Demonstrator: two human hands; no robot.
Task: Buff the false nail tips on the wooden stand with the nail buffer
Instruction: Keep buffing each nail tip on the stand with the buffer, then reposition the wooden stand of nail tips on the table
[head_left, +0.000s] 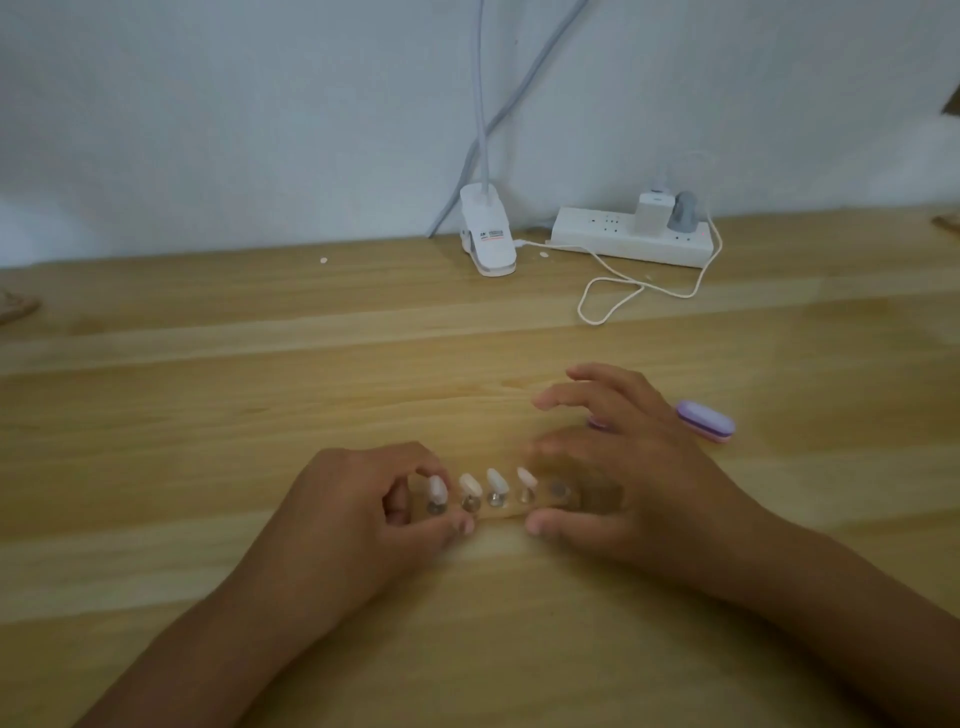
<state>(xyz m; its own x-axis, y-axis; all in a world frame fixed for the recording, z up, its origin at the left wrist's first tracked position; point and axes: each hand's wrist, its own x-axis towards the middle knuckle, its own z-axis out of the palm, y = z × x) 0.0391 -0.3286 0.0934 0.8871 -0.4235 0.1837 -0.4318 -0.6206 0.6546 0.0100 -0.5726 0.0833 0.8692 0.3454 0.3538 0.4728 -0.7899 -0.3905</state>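
Now, left hand (358, 514) pinching wooden stand (501, 513) end, right hand (623, 493) spread over other end.

We see a pale wood-grain surface (260, 364) running back to a white wall. At 6 o'clock the wooden stand (537, 508) lies crosswise on it. The purple-and-pink nail buffer (706, 422) lies flat at 3 o'clock of the stand, apart from it. At 12 o'clock, by the wall, sits a white clip lamp base (488, 239), with a white power strip (597, 234) at 1 o'clock. A thin white cable (580, 306) loops in front of the strip. We note a white speck (323, 260) at 11 o'clock.
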